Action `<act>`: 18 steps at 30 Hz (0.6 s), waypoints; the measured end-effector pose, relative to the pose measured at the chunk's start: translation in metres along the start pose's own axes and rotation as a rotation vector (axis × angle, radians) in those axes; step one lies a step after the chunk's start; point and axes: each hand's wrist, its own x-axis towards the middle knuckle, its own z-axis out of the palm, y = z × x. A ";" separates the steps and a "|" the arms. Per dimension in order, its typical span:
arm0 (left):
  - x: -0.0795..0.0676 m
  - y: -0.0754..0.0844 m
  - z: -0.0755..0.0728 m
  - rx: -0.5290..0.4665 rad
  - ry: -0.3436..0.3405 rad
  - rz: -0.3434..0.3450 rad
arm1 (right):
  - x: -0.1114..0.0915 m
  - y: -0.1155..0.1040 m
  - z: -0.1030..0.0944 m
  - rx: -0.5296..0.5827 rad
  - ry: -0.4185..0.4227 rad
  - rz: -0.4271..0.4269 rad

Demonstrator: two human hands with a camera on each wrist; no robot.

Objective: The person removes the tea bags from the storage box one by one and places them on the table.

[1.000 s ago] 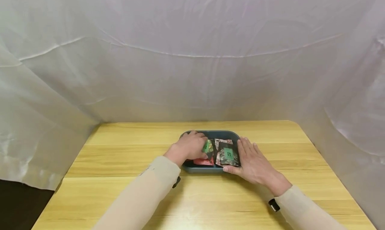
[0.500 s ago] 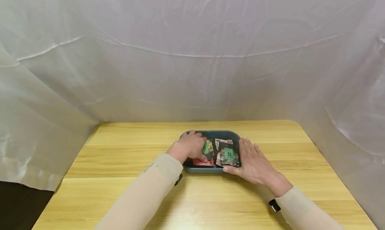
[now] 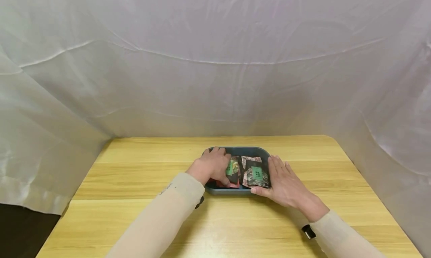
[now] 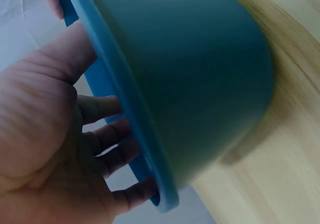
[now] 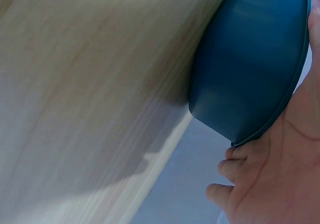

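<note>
A dark blue-green plastic basin (image 3: pixel 249 150) holds several flat packets. My left hand (image 3: pixel 211 164) reaches over its left end, thumb low against a red packet (image 3: pixel 236 184) and fingers toward the far side. Right beside it lies a black packet (image 3: pixel 234 169) with a green label and a food picture. In the left wrist view, the spread fingers (image 4: pixel 109 131) pass behind the basin's rim, hiding their tips. My right hand (image 3: pixel 286 183) rests along the right end with straight fingers, thumb at the near corner. Another black packet (image 3: pixel 257 175) with a green label lies next to it on patterned packets.
The basin stands toward the far edge of a wooden table (image 3: pixel 134 175). Pale cloth sheeting (image 3: pixel 215 93) hangs behind the table and along both sides. A dark area (image 3: pixel 25 230) shows beneath the sheeting at the lower left.
The left thumb has moved down and slightly left onto the red packet. The left green-labelled packet has shifted a little left and toward me. The right hand has stayed nearly still.
</note>
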 end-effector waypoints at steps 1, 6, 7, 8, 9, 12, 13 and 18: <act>-0.001 0.001 0.000 0.007 0.001 -0.002 | 0.000 0.000 0.000 0.001 -0.001 0.000; -0.002 0.004 0.000 0.041 -0.006 -0.016 | 0.000 0.002 0.000 -0.002 0.001 -0.009; -0.002 0.004 0.000 0.049 -0.007 -0.018 | 0.000 0.002 0.000 -0.004 0.002 -0.013; -0.001 0.004 0.000 0.053 -0.010 -0.020 | 0.000 0.002 0.001 -0.005 0.004 -0.015; -0.001 0.005 0.000 0.065 -0.011 -0.019 | 0.000 0.002 0.001 -0.007 0.005 -0.018; 0.001 0.006 0.002 0.079 -0.014 -0.021 | 0.001 0.002 0.001 -0.010 0.006 -0.020; 0.002 0.007 0.003 0.080 -0.016 -0.024 | 0.001 0.002 0.001 -0.010 0.006 -0.020; 0.004 0.011 0.006 0.094 -0.001 -0.048 | 0.003 0.002 0.001 -0.008 0.008 -0.026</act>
